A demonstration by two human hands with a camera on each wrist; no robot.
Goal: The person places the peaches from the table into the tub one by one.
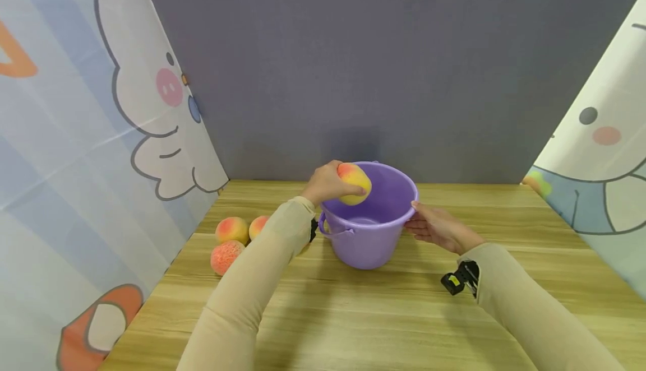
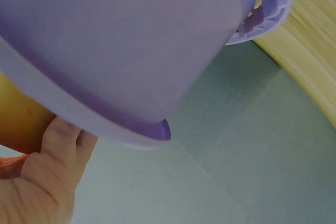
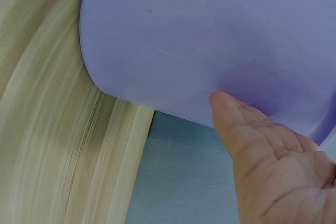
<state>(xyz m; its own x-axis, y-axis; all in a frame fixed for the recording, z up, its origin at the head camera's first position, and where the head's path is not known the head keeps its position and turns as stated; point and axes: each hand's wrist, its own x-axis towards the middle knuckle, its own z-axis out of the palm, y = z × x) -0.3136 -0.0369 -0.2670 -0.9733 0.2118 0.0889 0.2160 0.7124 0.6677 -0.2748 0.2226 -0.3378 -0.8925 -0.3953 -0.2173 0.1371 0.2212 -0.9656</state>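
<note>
My left hand (image 1: 324,184) grips a yellow peach (image 1: 355,179) with a red blush, held over the mouth of a purple bucket (image 1: 367,246). In the left wrist view the fingers (image 2: 59,142) and part of the peach (image 2: 18,116) show beyond the bucket's rim. The bucket stands upright on the wooden table. Against its right side rests my right hand (image 1: 438,227), thumb at the rim. Its straight fingers (image 3: 247,124) lie along the outer wall in the right wrist view. The bucket's bottom is partly hidden by the front rim.
Left of the bucket lie a peach (image 1: 232,232), another peach (image 1: 258,226) partly behind the left sleeve, and a rough pinkish-red fruit (image 1: 226,256). A grey wall (image 1: 454,79) rises behind the table (image 1: 383,320). Printed curtains (image 1: 65,152) hang at both sides.
</note>
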